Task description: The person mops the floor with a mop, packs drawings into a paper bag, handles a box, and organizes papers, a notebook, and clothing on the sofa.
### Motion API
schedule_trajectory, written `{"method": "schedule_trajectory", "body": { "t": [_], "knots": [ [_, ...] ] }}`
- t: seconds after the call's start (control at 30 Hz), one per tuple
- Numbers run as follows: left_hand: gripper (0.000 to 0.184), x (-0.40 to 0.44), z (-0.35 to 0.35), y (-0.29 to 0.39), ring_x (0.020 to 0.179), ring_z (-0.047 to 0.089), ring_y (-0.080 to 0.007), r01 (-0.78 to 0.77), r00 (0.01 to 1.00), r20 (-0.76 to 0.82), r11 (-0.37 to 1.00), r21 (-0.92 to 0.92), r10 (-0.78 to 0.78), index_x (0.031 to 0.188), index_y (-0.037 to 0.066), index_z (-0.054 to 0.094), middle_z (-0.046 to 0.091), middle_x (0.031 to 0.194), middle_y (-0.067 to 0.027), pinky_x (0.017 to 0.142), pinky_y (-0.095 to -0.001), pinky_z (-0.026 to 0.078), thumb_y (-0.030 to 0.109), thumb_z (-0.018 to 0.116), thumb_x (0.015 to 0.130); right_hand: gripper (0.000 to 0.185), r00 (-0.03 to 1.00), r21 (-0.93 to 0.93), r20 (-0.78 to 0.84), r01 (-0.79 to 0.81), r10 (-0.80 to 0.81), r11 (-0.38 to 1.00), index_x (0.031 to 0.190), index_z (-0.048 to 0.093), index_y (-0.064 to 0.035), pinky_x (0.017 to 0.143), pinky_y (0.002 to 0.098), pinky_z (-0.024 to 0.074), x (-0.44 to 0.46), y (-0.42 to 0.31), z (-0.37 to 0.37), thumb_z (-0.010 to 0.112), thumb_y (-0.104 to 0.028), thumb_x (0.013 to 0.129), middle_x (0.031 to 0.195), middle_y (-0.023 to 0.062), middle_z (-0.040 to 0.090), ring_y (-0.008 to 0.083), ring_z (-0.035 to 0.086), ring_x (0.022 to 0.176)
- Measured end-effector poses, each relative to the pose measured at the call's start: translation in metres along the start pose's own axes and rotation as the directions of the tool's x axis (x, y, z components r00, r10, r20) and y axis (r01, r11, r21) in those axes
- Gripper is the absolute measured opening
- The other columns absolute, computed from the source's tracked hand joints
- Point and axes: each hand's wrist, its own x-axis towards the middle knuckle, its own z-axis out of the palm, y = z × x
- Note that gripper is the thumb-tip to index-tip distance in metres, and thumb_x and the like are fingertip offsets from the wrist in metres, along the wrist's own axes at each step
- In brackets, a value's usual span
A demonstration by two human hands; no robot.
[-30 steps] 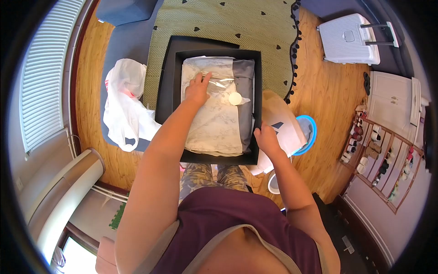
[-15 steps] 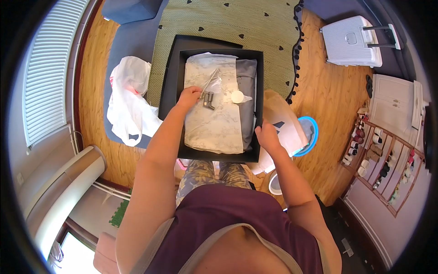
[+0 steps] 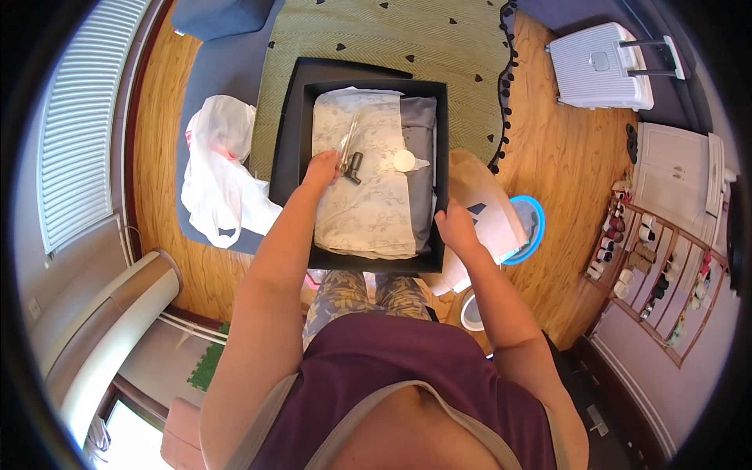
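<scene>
My left hand (image 3: 322, 170) is closed, its fingertips pinching a small dark metal piece (image 3: 353, 171) and a thin, shiny clear strip (image 3: 351, 135) that points away from me. These are above the marbled tissue paper (image 3: 356, 219), and the kind of the metal piece is hard to make out. Under the paper lies folded grey cloth (image 3: 421, 129), which shows along the right side of a black box (image 3: 376, 264). A white round tag (image 3: 404, 160) rests at the paper's edge. Closed at the box's right wall, my right hand (image 3: 457, 225) grips its rim.
The black lid (image 3: 287, 157) lies left of and behind the box. A white plastic bag (image 3: 223, 180) sits on a grey seat at left. To the right are a paper bag (image 3: 478, 192) and a blue basin (image 3: 536, 227). A white suitcase (image 3: 599, 63) stands farther right.
The metal piece and the clear strip have turned in my left hand and moved slightly. My right hand stays at the box's rim. The whole view has shifted a little.
</scene>
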Motion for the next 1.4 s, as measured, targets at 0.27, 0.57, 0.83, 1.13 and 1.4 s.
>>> {"method": "schedule_trajectory", "body": {
  "t": [0.27, 0.57, 0.83, 1.13, 1.4],
  "knots": [
    [0.018, -0.012, 0.008, -0.001, 0.049, 0.041, -0.0072, 0.032, 0.997, -0.071, 0.999, 0.016, -0.031, 0.093, 0.006, 0.060, 0.046, 0.064, 0.0017, 0.042, -0.0225, 0.035, 0.021, 0.050, 0.093, 0.023, 1.000, 0.035, 0.024, -0.002, 0.001, 0.999, 0.087, 0.054, 0.0095, 0.072, 0.0507, 0.0474, 0.001, 0.002, 0.000, 0.054, -0.012, 0.080, 0.077, 0.0323, 0.059, 0.0475, 0.059, 0.077],
    [0.024, -0.083, 0.011, 0.052, 0.071, 0.059, -0.0229, -0.515, 0.729, 0.041, 0.509, 0.690, 0.683, 0.104, 0.003, 0.063, 0.061, 0.085, -0.0109, 0.067, -0.0332, 0.049, 0.018, 0.057, 0.086, 0.024, 0.999, 0.043, 0.037, -0.008, 0.007, 0.999, 0.090, 0.052, 0.0093, 0.072, 0.0506, 0.0476, 0.002, 0.005, 0.000, 0.054, -0.012, 0.080, 0.079, 0.0339, 0.059, 0.0477, 0.059, 0.077],
    [0.059, -0.002, -0.113, -0.016, 0.123, 0.044, -0.0373, -0.128, 0.777, -0.497, 0.869, 0.477, 0.387, 0.132, -0.001, 0.044, 0.047, 0.130, -0.0274, 0.101, -0.0395, 0.036, 0.023, 0.062, 0.082, 0.023, 1.000, 0.147, -0.020, 0.020, -0.017, 0.989, 0.089, 0.050, 0.0104, 0.069, 0.0503, 0.0452, -0.005, 0.013, -0.005, 0.052, -0.011, 0.083, 0.077, 0.0351, 0.056, 0.0508, 0.055, 0.076],
    [0.048, 0.003, -0.146, -0.055, 0.093, 0.062, -0.0259, 0.012, 0.968, -0.236, 0.914, 0.406, 0.092, 0.117, -0.004, 0.055, 0.066, 0.100, -0.0168, 0.081, -0.0317, 0.048, 0.005, 0.055, 0.070, 0.020, 0.996, 0.243, -0.083, 0.008, 0.013, 0.970, 0.090, 0.054, 0.0075, 0.066, 0.0493, 0.0446, -0.006, 0.013, -0.030, 0.050, -0.011, 0.082, 0.075, 0.0324, 0.056, 0.0488, 0.056, 0.076],
    [0.027, -0.072, -0.183, 0.045, 0.076, 0.058, -0.0189, -0.193, 0.914, -0.285, 0.928, 0.319, 0.288, 0.094, -0.004, 0.061, 0.062, 0.081, -0.0097, 0.072, -0.0286, 0.045, 0.007, 0.054, 0.070, 0.021, 0.993, 0.349, -0.115, 0.012, 0.031, 0.937, 0.090, 0.054, 0.0081, 0.065, 0.0470, 0.0453, 0.009, 0.012, -0.045, 0.049, -0.011, 0.081, 0.075, 0.0313, 0.057, 0.0468, 0.057, 0.073]
  ]
}}
